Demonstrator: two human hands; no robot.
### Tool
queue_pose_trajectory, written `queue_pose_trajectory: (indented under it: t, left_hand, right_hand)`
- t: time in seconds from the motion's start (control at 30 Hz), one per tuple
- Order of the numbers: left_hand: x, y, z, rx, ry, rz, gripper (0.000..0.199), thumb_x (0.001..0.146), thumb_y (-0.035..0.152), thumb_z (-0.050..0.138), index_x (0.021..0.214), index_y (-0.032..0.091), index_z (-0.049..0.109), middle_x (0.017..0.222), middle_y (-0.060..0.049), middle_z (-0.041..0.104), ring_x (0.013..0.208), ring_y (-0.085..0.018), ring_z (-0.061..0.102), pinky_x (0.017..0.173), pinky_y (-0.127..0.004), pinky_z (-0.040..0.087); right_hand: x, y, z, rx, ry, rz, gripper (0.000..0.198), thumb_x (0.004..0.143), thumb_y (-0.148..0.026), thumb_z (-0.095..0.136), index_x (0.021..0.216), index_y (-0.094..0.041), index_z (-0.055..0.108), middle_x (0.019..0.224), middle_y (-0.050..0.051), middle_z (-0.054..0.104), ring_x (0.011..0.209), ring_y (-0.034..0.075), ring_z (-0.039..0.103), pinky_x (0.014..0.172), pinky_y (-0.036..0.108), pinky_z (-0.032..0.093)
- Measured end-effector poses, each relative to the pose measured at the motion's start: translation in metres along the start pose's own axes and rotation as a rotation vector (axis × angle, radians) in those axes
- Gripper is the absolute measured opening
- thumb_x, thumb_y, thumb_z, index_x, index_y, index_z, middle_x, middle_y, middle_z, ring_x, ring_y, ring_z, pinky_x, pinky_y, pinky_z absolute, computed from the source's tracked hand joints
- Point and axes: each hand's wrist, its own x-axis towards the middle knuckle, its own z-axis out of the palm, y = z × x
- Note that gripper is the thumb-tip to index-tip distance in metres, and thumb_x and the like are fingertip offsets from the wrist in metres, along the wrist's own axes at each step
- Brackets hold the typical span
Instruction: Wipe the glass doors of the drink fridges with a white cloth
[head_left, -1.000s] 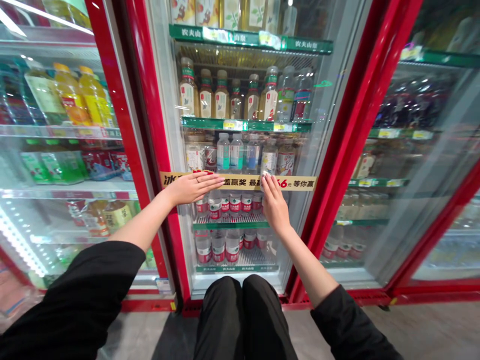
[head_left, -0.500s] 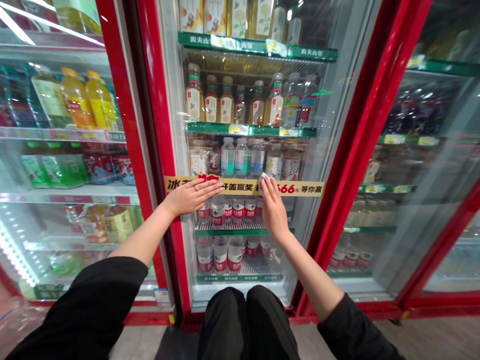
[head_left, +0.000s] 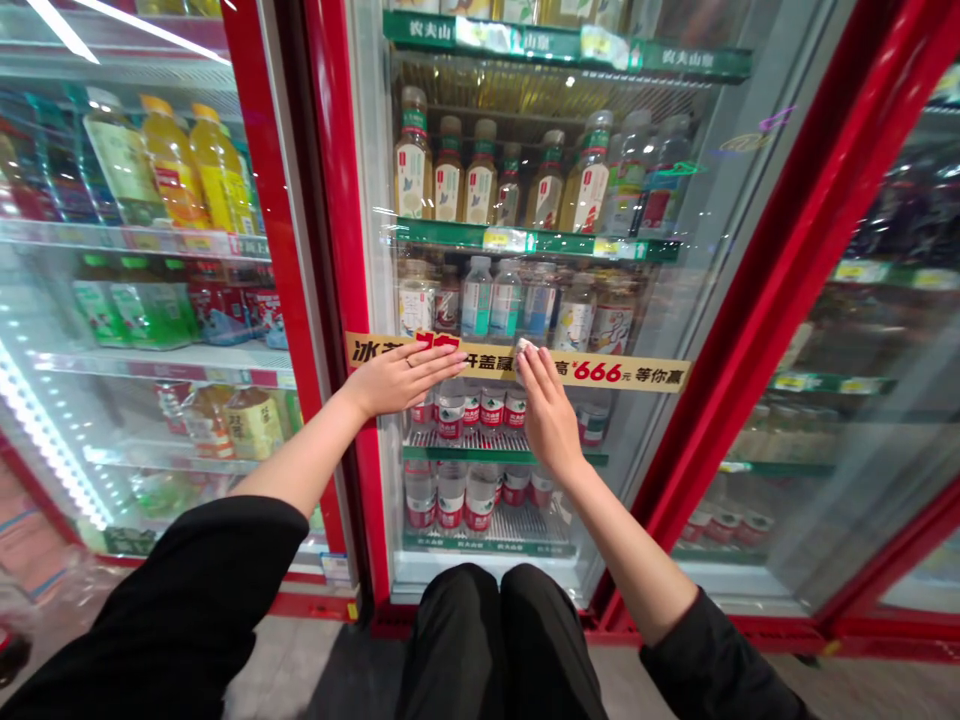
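Note:
A tan sticker strip [head_left: 660, 377] with black and red lettering runs across the glass door of a drinks fridge. My left hand [head_left: 397, 380] lies flat over its left part, fingers stretched out to the right and together, holding nothing. A ring shows on one finger. On the strip's middle, my right hand [head_left: 551, 415] presses a small crumpled white tissue [head_left: 522, 350] under its fingertips. Only a bit of the tissue shows; the fingers hide the rest. Both hands cover some of the lettering.
Red frames [head_left: 750, 330] border the glass doors. Behind the glass, bottles stand on green-edged shelves [head_left: 525, 240]. Another fridge with yellow-drink bottles [head_left: 225, 170] is at left. My knees [head_left: 495, 640] are close to the fridge base, above a grey floor.
My right hand with the tissue has slid left along the strip, baring more lettering to its right. My left hand stays on the strip's left part. The view has shifted slightly.

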Motion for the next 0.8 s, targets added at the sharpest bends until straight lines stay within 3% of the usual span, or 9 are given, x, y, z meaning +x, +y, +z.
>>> queue_pose_trajectory:
  t: [0.2, 0.33, 0.47, 0.63, 0.7, 0.8]
  left_hand:
    - [-0.001, -0.001, 0.002, 0.012, 0.07, 0.023, 0.079, 0.11, 0.026, 0.053, 0.183, 0.031, 0.021, 0.182, 0.002, 0.039, 0.17, -0.015, 0.039, 0.144, -0.034, 0.025]
    - [-0.002, -0.001, 0.002, 0.039, 0.104, 0.043, 0.079, 0.111, 0.025, 0.052, 0.183, 0.027, 0.019, 0.182, 0.0, 0.04, 0.17, -0.015, 0.038, 0.145, -0.034, 0.023]
    - [-0.002, -0.001, 0.001, 0.037, 0.069, 0.032, 0.077, 0.112, 0.026, 0.05, 0.183, 0.026, 0.02, 0.18, 0.0, 0.042, 0.17, -0.015, 0.039, 0.145, -0.035, 0.022]
    - [-0.002, -0.002, 0.002, 0.014, 0.048, 0.021, 0.078, 0.113, 0.028, 0.049, 0.183, 0.028, 0.015, 0.181, 0.001, 0.04, 0.17, -0.015, 0.038, 0.145, -0.035, 0.023]
    - [-0.002, -0.002, 0.002, -0.007, 0.07, 0.023, 0.082, 0.112, 0.027, 0.051, 0.183, 0.03, 0.01, 0.182, 0.002, 0.039, 0.171, -0.015, 0.037, 0.144, -0.035, 0.025]
    - [-0.002, -0.002, 0.001, -0.026, 0.088, 0.029, 0.087, 0.11, 0.025, 0.052, 0.183, 0.031, 0.005, 0.182, 0.003, 0.038, 0.171, -0.014, 0.036, 0.144, -0.034, 0.025]
  right_hand:
    - [0.015, 0.008, 0.006, -0.016, 0.145, 0.107, 0.095, 0.103, 0.004, 0.027, 0.182, -0.039, -0.003, 0.19, -0.002, 0.021, 0.177, 0.027, 0.015, 0.144, 0.061, 0.031]
    - [0.035, -0.007, 0.011, -0.009, 0.087, 0.064, 0.097, 0.101, 0.006, 0.025, 0.181, -0.039, -0.003, 0.189, -0.002, 0.026, 0.177, 0.024, 0.017, 0.143, 0.06, 0.033]
    - [0.019, -0.007, 0.006, -0.028, -0.008, -0.001, 0.098, 0.101, 0.006, 0.028, 0.181, -0.042, 0.0, 0.185, -0.004, 0.037, 0.175, 0.025, 0.025, 0.14, 0.059, 0.042]
    - [-0.003, 0.013, -0.002, -0.053, 0.127, 0.04, 0.093, 0.107, 0.0, 0.028, 0.18, -0.048, -0.004, 0.186, -0.004, 0.032, 0.174, 0.027, 0.027, 0.139, 0.065, 0.043]
    - [0.003, 0.013, -0.001, -0.043, 0.166, 0.092, 0.094, 0.106, 0.001, 0.027, 0.181, -0.047, -0.004, 0.187, -0.005, 0.029, 0.175, 0.029, 0.024, 0.14, 0.068, 0.04]
    - [0.023, 0.002, 0.001, -0.008, 0.118, 0.11, 0.093, 0.105, 0.001, 0.028, 0.182, -0.044, 0.002, 0.187, -0.006, 0.028, 0.176, 0.027, 0.02, 0.143, 0.065, 0.036]
